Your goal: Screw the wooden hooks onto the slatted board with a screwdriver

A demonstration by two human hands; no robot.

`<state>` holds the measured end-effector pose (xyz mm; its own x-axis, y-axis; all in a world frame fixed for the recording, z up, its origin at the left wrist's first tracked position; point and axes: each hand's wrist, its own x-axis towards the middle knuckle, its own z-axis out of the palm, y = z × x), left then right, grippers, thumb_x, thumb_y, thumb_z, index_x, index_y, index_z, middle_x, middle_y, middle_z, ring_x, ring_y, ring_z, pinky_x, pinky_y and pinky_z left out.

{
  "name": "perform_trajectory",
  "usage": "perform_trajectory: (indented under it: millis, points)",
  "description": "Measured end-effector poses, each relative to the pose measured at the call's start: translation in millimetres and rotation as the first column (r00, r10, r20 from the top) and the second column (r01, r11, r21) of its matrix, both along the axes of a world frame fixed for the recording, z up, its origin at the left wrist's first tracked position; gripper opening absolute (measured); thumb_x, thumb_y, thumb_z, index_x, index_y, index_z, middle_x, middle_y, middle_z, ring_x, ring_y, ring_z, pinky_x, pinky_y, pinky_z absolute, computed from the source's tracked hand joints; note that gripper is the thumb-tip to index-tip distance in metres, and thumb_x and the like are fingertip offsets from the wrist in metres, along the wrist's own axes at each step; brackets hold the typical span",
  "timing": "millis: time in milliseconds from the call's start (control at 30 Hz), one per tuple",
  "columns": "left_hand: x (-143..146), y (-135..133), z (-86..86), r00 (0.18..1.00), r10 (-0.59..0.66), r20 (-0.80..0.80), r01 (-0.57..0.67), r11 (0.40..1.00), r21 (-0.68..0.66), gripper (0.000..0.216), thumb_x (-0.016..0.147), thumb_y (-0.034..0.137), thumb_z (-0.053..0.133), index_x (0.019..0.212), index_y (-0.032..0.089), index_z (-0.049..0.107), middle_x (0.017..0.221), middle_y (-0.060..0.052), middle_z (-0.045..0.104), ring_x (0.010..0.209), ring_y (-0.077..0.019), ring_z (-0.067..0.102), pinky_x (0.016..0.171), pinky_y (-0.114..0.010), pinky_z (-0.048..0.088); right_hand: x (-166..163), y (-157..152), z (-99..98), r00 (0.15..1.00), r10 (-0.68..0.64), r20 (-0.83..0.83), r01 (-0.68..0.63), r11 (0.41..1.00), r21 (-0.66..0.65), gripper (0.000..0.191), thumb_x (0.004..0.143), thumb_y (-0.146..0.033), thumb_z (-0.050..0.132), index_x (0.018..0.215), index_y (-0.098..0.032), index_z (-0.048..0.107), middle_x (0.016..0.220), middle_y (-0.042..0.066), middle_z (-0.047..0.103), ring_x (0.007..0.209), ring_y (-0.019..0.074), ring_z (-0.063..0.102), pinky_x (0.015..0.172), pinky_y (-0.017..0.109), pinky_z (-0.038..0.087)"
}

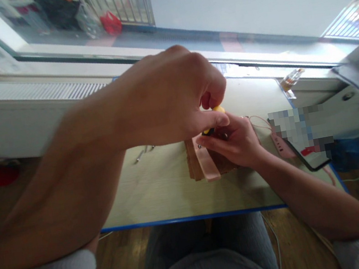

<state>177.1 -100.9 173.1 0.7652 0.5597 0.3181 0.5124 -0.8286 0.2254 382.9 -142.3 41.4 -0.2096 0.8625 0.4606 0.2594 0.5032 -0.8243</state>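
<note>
My left hand [189, 91] is closed around the yellow and black handle of a screwdriver [219, 109], seen from above with its fingers curled over the top. Just below it, my right hand [238, 140] is closed, its thumb reaching left beside the lower black part of the handle. What its fingers grip is hidden. A pale wooden strip [209, 166] lies under the hands on a brown cardboard-like piece [195, 169]. Beside the right thumb, a small dark screw or hole [199, 146] shows in the strip. The screwdriver's tip is out of sight.
Small metal pieces, including a thin one [139, 156], lie on the desk [161, 188] left of the work. To the right are a pink power strip [282, 144] and a tablet-like device [306, 144] overhanging the edge. A window sill [257, 60] borders the back.
</note>
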Motion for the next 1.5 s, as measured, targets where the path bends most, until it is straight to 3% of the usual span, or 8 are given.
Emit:
perform_trajectory:
  millis: [233, 533, 767, 867, 967, 1133, 1300, 1500]
  points:
    - [1.4, 0.0, 0.0, 1.0, -0.004, -0.004, 0.004, 1.0, 0.0, 0.017, 0.087, 0.024, 0.067, 0.075, 0.023, 0.08, 0.069, 0.001, 0.069, 0.065, -0.0146, 0.06, 0.063, -0.032, 0.037, -1.4, -2.0, -1.8, 0.996, 0.053, -0.069, -0.056, 0.997, -0.044, 0.028, 0.091, -0.034, 0.091, 0.083, -0.023, 0.066, 0.067, -0.007, 0.054, 0.059, 0.0093, 0.045, 0.051, 0.025, 0.038]
    - [-1.0, 0.3, 1.0, 0.999, -0.023, -0.037, 0.023, 1.0, 0.006, 0.018, 0.087, 0.018, 0.064, 0.082, 0.02, 0.081, 0.07, 0.001, 0.069, 0.066, -0.013, 0.058, 0.069, -0.031, 0.042, 2.8, -5.1, 2.2, 0.997, 0.071, -0.038, -0.074, 0.994, -0.08, 0.019, 0.095, -0.033, 0.085, 0.085, -0.02, 0.075, 0.067, -0.005, 0.058, 0.06, 0.01, 0.048, 0.053, 0.026, 0.039]
    - [1.7, -0.6, 3.8, 0.995, 0.005, -0.102, -0.015, 0.995, -0.095, 0.022, 0.095, 0.024, 0.062, 0.09, 0.023, 0.083, 0.084, -0.001, 0.076, 0.089, -0.0204, 0.074, 0.091, -0.035, 0.054, 1.2, -4.6, 5.8, 0.994, 0.096, -0.052, -0.1, 0.993, -0.067, 0.012, 0.097, -0.029, 0.081, 0.091, -0.019, 0.078, 0.064, -0.006, 0.059, 0.056, 0.0089, 0.048, 0.051, 0.024, 0.037]
    - [2.0, -1.2, 4.6, 0.997, -0.006, -0.074, 0.0, 0.996, -0.089, 0.016, 0.092, 0.021, 0.067, 0.088, 0.023, 0.082, 0.083, 0.0, 0.075, 0.079, -0.0182, 0.072, 0.084, -0.034, 0.054, 0.7, -3.9, 4.9, 0.996, 0.082, -0.044, -0.085, 0.995, -0.055, 0.014, 0.096, -0.03, 0.082, 0.09, -0.019, 0.076, 0.066, -0.005, 0.06, 0.057, 0.0093, 0.049, 0.051, 0.024, 0.039]
    - [2.6, -1.7, 4.1, 0.999, 0.003, -0.047, -0.007, 0.997, -0.072, 0.013, 0.095, 0.028, 0.072, 0.088, 0.023, 0.082, 0.081, 0.001, 0.073, 0.073, -0.0158, 0.069, 0.081, -0.032, 0.053, 0.7, -3.2, 3.3, 0.997, 0.073, -0.031, -0.074, 0.997, -0.026, 0.02, 0.095, -0.033, 0.084, 0.085, -0.02, 0.073, 0.066, -0.005, 0.059, 0.058, 0.0096, 0.048, 0.051, 0.025, 0.04]
    - [2.8, -1.9, 1.6, 0.996, 0.061, -0.067, -0.065, 0.996, -0.059, 0.026, 0.097, 0.047, 0.077, 0.092, 0.023, 0.084, 0.09, -0.003, 0.078, 0.095, -0.0231, 0.076, 0.093, -0.036, 0.055, -0.3, -2.9, 4.6, 1.0, 0.024, 0.0, -0.024, 1.0, -0.007, 0.028, 0.091, -0.034, 0.088, 0.079, -0.022, 0.067, 0.066, -0.005, 0.057, 0.059, 0.0102, 0.046, 0.051, 0.026, 0.043]
    - [1.2, -1.0, -0.9, 0.998, 0.061, -0.019, -0.062, 0.998, -0.03, 0.029, 0.095, 0.049, 0.078, 0.087, 0.022, 0.082, 0.082, -0.002, 0.075, 0.084, -0.0198, 0.073, 0.087, -0.034, 0.055, -1.8, -1.5, 6.1, 0.998, 0.052, -0.024, -0.052, 0.998, 0.017, 0.027, 0.091, -0.034, 0.09, 0.082, -0.022, 0.068, 0.068, -0.005, 0.058, 0.059, 0.0099, 0.048, 0.052, 0.026, 0.045]
    - [1.9, -1.6, 2.4, 0.999, 0.022, -0.029, -0.023, 0.999, -0.033, 0.016, 0.09, 0.031, 0.073, 0.079, 0.024, 0.08, 0.073, 0.0, 0.071, 0.065, -0.0145, 0.061, 0.067, -0.03, 0.045, -3.0, -1.2, 2.1, 0.999, 0.019, -0.041, -0.02, 1.0, -0.016, 0.032, 0.088, -0.035, 0.093, 0.079, -0.023, 0.064, 0.065, -0.007, 0.054, 0.058, 0.0092, 0.044, 0.05, 0.025, 0.04]
